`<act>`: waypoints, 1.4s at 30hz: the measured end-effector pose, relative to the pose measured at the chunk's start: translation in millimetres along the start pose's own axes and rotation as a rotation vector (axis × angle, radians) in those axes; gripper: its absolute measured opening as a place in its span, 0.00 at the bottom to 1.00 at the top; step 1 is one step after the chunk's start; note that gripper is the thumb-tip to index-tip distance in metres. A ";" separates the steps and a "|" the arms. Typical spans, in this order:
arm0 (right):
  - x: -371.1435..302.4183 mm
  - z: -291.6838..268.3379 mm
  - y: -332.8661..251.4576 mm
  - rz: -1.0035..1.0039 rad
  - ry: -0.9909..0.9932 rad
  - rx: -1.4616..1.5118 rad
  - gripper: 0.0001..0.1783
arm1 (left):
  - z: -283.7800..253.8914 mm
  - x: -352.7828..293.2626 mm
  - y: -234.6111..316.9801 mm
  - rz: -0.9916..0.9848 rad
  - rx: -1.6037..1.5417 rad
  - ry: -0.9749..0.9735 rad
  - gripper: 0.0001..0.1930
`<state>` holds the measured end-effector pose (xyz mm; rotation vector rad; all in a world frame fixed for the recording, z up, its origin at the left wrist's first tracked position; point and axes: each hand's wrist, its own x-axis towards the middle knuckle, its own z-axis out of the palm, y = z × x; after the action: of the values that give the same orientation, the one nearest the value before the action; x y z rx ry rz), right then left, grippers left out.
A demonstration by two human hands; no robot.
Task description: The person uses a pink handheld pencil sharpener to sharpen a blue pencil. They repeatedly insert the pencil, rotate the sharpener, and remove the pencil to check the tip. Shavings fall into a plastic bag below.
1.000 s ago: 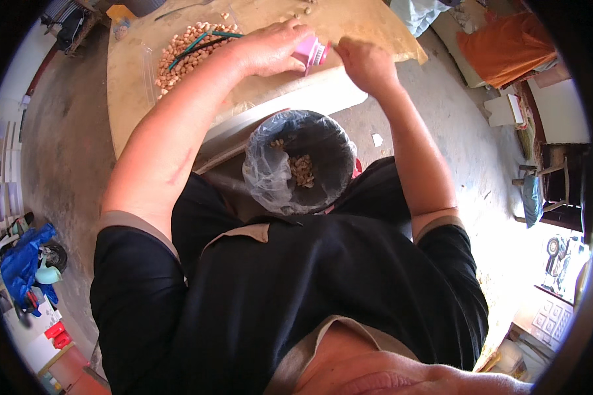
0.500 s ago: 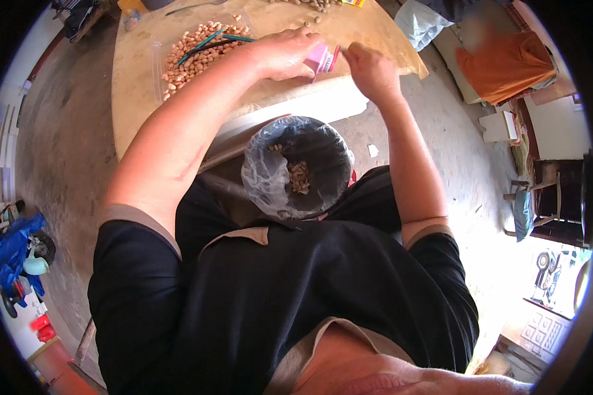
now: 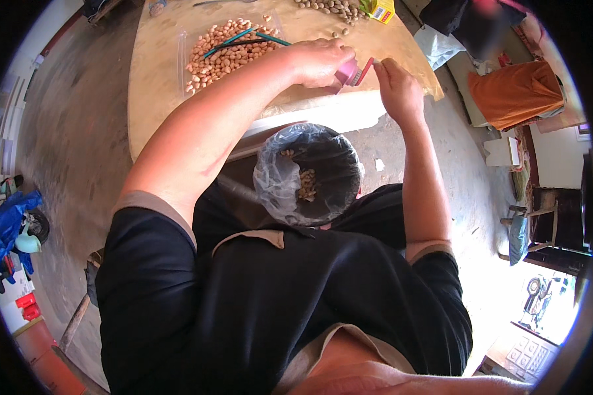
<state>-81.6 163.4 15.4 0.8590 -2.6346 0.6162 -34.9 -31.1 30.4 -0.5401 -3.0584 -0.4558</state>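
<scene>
My left hand (image 3: 321, 62) is closed round a small pink container (image 3: 344, 74) above the table's near edge. A narrow red piece (image 3: 361, 74) stands at the container's right end and slants up toward my right hand (image 3: 400, 91). The fingers of my right hand are pinched together at the upper tip of that red piece; what lies between them is too small to make out. Left of my left hand, shelled peanuts (image 3: 227, 59) lie spread on clear plastic, with thin teal and black sticks (image 3: 244, 43) across them.
Below my hands, between my legs, stands a dark bin (image 3: 346, 172) with a clear liner and some shells (image 3: 306, 184) in it. Several brown nuts (image 3: 336, 8) and a yellow packet (image 3: 379, 9) sit at the table's (image 3: 155, 82) far side. Another person (image 3: 464, 26) is at the upper right.
My view has shifted, so the table, bin and hands appear further right and slightly lower. My right hand has turned more upright, still beside the red piece; the pink container stays in my left hand.
</scene>
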 end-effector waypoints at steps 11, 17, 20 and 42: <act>-30.9 -14.3 -17.4 -0.045 -0.202 0.346 0.14 | 4.1 -0.7 -7.6 0.069 -0.051 0.054 0.24; -0.2 20.0 19.2 -0.022 -0.128 -0.022 0.16 | 2.3 -3.2 -2.3 0.020 -0.008 0.041 0.33; -27.6 24.8 10.9 -0.167 -0.350 -0.039 0.15 | 7.7 -1.4 -5.7 0.012 0.010 0.060 0.34; -20.1 -10.4 -10.0 -0.084 -0.028 0.213 0.16 | 3.3 0.2 -9.7 0.056 0.004 -0.033 0.31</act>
<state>-58.3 171.0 19.2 1.0397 -2.5744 0.8804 -38.2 -38.7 24.5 -0.6377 -3.0653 -0.4438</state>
